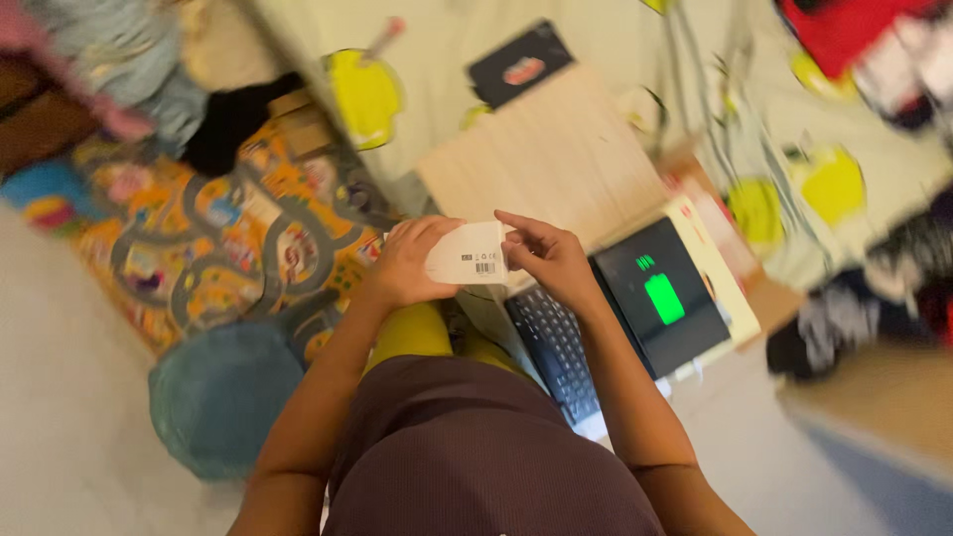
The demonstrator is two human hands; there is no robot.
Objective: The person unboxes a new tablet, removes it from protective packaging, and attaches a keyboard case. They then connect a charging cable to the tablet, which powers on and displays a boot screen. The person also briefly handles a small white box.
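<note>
A small white box [469, 254] with a printed label on its side is held between both of my hands in the middle of the view. My left hand [409, 262] wraps the box's left side. My right hand [549, 256] pinches its right edge with the fingertips. Just below and right of the box lies an open laptop [620, 320] with a dark keyboard and a dark screen showing a green shape. My lap in brown cloth fills the bottom middle.
A pale wooden board [551, 159] lies past the hands, with a black box [518, 64] at its far end. A bed sheet with yellow circles [794, 189] covers the right. A colourful road-pattern mat [228, 238] and a teal round cushion [223, 392] sit at left.
</note>
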